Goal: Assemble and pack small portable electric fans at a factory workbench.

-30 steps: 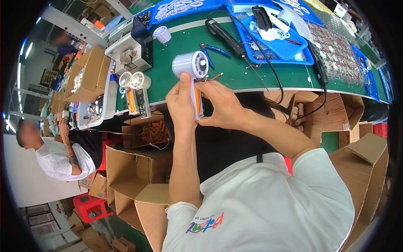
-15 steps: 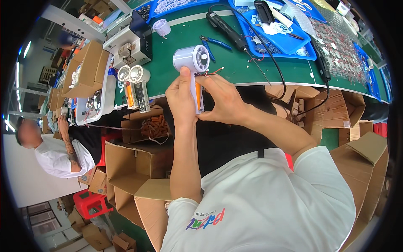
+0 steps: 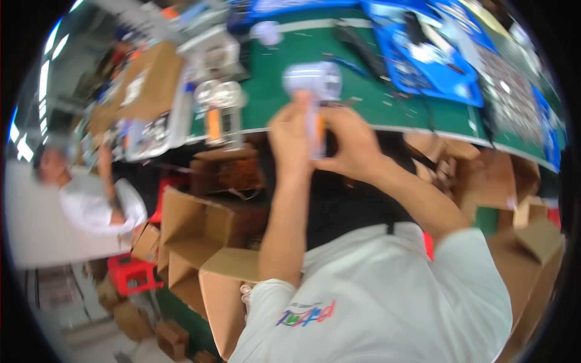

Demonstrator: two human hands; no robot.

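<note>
Both hands hold a pale lilac handheld fan [image 3: 302,80] upright above the near edge of the green bench. Its round head points up and to the right. An orange strip, which looks like a battery, shows along its handle. My left hand [image 3: 290,136] is wrapped round the handle, thumb just under the head. Against the handle's right side, my right hand [image 3: 352,142] grips with its thumb low and its fingers higher up. Motion blurs the picture, so wires and small parts at the handle cannot be made out.
Two open fan bodies [image 3: 230,112] stand at the bench's left edge, beside a white bin [image 3: 172,124]. Behind lie a loose lilac fan head [image 3: 266,33], blue-handled pliers [image 3: 346,63], a black electric screwdriver [image 3: 361,49] and a blue tray [image 3: 466,95]. A person [image 3: 100,199] sits at left.
The view has swung, so the bench and its contents appear farther right, and the picture has blurred. Both hands still hold the fan in much the same grip.
</note>
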